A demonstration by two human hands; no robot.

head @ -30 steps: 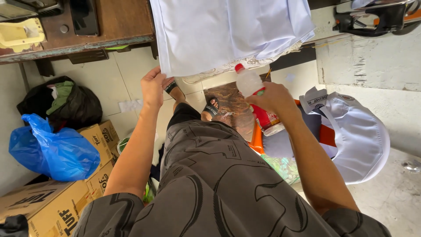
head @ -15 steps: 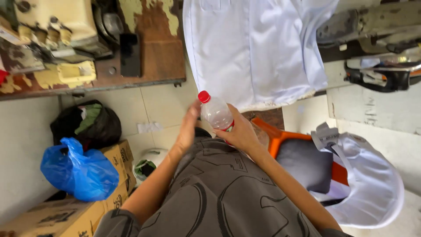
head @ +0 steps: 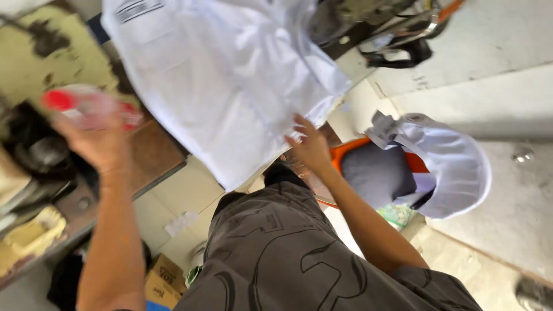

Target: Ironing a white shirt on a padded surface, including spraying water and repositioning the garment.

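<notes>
Fingers of the left hand (head: 101, 144) were wrapped around a clear plastic bottle (head: 92, 106) with a red cap, raised in front of the worn counter (head: 155, 155); motion blur hid the exact finger placement, but the bottle was plainly gripped around its middle. The right hand (head: 311, 147) had its fingers spread open, fingertips touching or just short of the lower edge of the white garment (head: 230, 80) that hung over the counter's edge.

By the look of it, the bottle would handle light and fairly stiff, though thin plastic walls would likely dent under a hard squeeze; its smooth sides could be slippery, so a grip round the body, as here, or at the neck under the cap seemed soundest. How full it was could not be told through the blur. The garment looked soft, limp and light, best pinched at an edge or gathered in the hand.

Outward from the hands, an orange chair (head: 351, 150) stood just beside the right forearm, with pale cloth (head: 455, 167) draped over it. Below the counter sat a cardboard box (head: 164, 279) on the floor, near the person's patterned grey clothing (head: 288, 253).
</notes>
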